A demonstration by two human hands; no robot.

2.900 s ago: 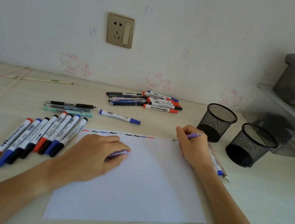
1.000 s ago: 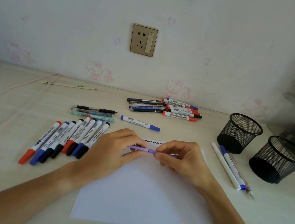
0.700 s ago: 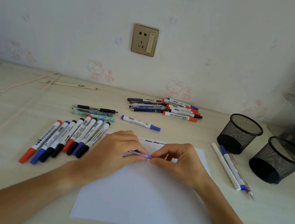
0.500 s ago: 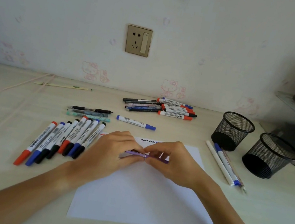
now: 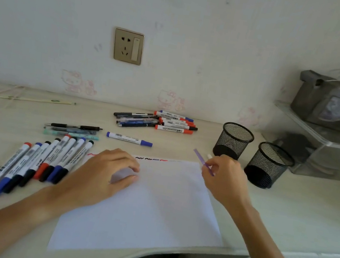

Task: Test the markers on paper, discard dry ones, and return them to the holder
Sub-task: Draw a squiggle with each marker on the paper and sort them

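Head view of a pale desk (image 5: 285, 215) against a wall. The right hand (image 5: 227, 179) pinches a thin purple pen (image 5: 203, 161) between thumb and curled fingers, holding it tilted above the far right corner of the white paper sheet (image 5: 150, 211), near the two black mesh holders (image 5: 233, 140) (image 5: 268, 164). The left hand (image 5: 100, 175) rests on the sheet's left part, fingers loosely curled and holding nothing. Short coloured test squiggles (image 5: 151, 159) run along the sheet's far edge. A row of capped markers (image 5: 35, 162) lies left of the sheet; a single blue-capped marker (image 5: 129, 139) lies beyond it. A few pens (image 5: 72, 129) lie further left, and a pile of pens and markers (image 5: 157, 121) sits near the wall, below a wall socket (image 5: 128, 46).
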